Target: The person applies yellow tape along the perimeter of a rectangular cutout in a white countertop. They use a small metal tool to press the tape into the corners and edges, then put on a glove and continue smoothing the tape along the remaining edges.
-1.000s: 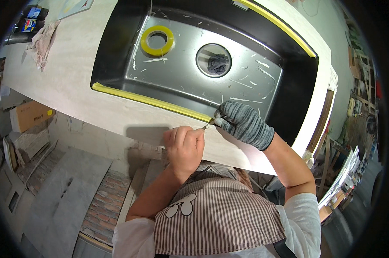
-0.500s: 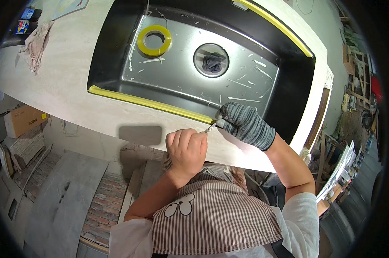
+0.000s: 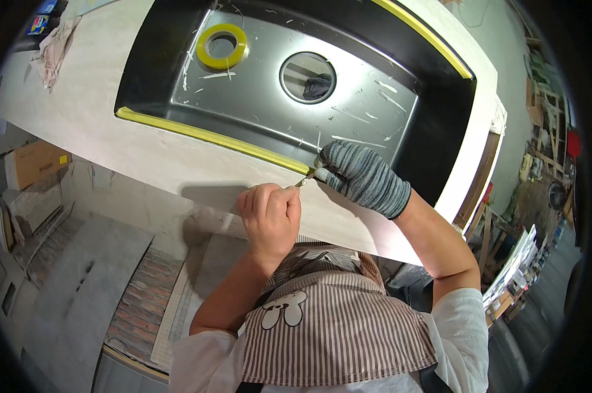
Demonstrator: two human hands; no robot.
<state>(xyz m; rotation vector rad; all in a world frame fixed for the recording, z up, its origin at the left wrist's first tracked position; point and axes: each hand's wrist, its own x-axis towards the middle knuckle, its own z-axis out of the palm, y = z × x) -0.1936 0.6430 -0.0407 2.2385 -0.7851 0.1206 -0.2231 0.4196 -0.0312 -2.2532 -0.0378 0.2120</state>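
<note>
Left hand (image 3: pixel 269 216) fist closed on small blade at yellow tape strip (image 3: pixel 211 136) end, near sink (image 3: pixel 145 59) front rim. Gloved right hand (image 3: pixel 361 178) fingers pressed together, pinning tape for cut.

Brushed steel, pale stone
Scratched matt sink (image 3: pixel 263 105), glossy yellow tape (image 3: pixel 204 136), knit grey glove (image 3: pixel 361 177), smooth counter (image 3: pixel 99 124).

Tape roll (image 3: pixel 222 46) in sink (image 3: pixel 368 124), left of drain hole (image 3: pixel 307 77)
</note>
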